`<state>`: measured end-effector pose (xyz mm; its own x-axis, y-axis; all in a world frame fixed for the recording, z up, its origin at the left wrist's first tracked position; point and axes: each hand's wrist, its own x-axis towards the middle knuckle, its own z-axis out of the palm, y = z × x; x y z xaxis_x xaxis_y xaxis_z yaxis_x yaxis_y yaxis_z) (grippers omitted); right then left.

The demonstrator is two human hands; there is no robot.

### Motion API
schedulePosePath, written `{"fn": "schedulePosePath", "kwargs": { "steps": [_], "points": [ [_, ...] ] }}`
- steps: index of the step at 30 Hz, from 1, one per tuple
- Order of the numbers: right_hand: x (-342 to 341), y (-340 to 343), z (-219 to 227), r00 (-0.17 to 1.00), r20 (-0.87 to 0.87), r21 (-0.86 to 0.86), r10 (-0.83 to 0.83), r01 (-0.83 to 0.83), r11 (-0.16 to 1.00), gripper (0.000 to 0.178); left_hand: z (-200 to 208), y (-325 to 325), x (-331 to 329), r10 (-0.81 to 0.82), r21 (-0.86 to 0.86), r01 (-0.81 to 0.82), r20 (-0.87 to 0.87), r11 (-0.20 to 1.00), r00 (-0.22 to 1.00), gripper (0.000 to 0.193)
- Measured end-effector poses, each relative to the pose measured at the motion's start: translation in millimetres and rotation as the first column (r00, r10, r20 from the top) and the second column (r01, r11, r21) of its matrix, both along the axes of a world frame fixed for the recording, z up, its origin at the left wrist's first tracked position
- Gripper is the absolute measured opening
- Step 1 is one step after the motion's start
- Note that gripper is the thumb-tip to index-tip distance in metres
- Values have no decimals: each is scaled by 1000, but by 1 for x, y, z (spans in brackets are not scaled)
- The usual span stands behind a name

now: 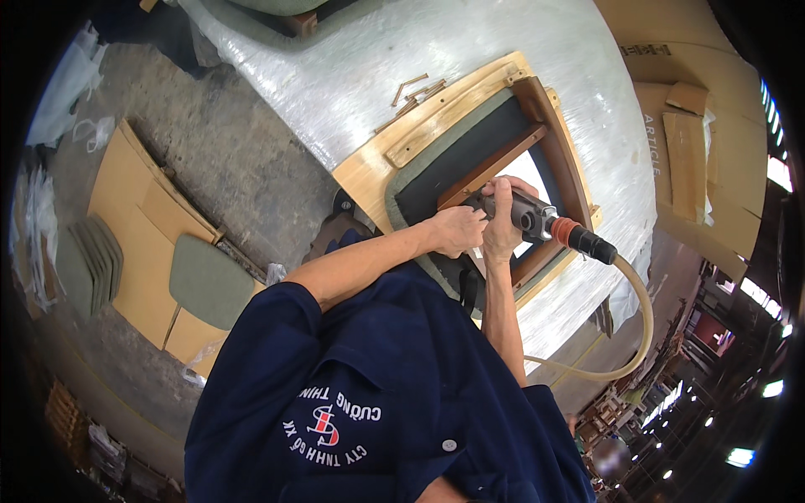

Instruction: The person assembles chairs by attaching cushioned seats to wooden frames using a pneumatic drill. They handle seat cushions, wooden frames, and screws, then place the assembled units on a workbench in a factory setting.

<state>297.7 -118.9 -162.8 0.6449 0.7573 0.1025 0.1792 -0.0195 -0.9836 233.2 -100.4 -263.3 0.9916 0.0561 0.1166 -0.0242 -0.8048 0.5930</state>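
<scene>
My right hand (501, 225) is wrapped round a dark air-powered driver (530, 215) with an orange and black hose fitting. Close against it, my left hand (458, 230) has curled fingers near the driver's front end; whatever they pinch is hidden. Both hands are over an upholstered chair part with a green fabric edge (457, 142), a dark underside and brown wooden rails (495, 166). It lies in a pale wooden jig (453, 109), partly hidden by my hands and arms.
Long bolts (417, 94) lie beside the jig on the film-covered table (352, 59). A yellowish hose (647, 327) loops off to the right. Green padded panels (210, 281) rest on cardboard (138, 218) at left. Large cardboard (696, 126) stands at right.
</scene>
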Motion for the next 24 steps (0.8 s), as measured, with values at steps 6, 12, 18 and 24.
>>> {"fn": "schedulePosePath", "kwargs": {
  "steps": [6, 12, 18, 24],
  "points": [
    [-1, -1, 1, 999, -15, 16, 32, -32, 999, 14, -3, -2, 1, 13, 14, -13, 4, 1000, 1000, 17],
    [-2, 3, 3, 997, 51, 8, 52, -52, 999, 12, 1, -1, 1, 11, 24, -9, -58, 1000, 998, 18],
    [-1, -2, 12, 1000, 5, 98, -1, 1, 995, 11, -3, -4, 2, 48, 36, -48, -6, 998, 999, 17],
    [6, -35, 51, 983, -18, 148, -183, 184, 972, 9, -1, -14, 0, 88, 110, -106, 155, 988, 984, 10]
  ]
}}
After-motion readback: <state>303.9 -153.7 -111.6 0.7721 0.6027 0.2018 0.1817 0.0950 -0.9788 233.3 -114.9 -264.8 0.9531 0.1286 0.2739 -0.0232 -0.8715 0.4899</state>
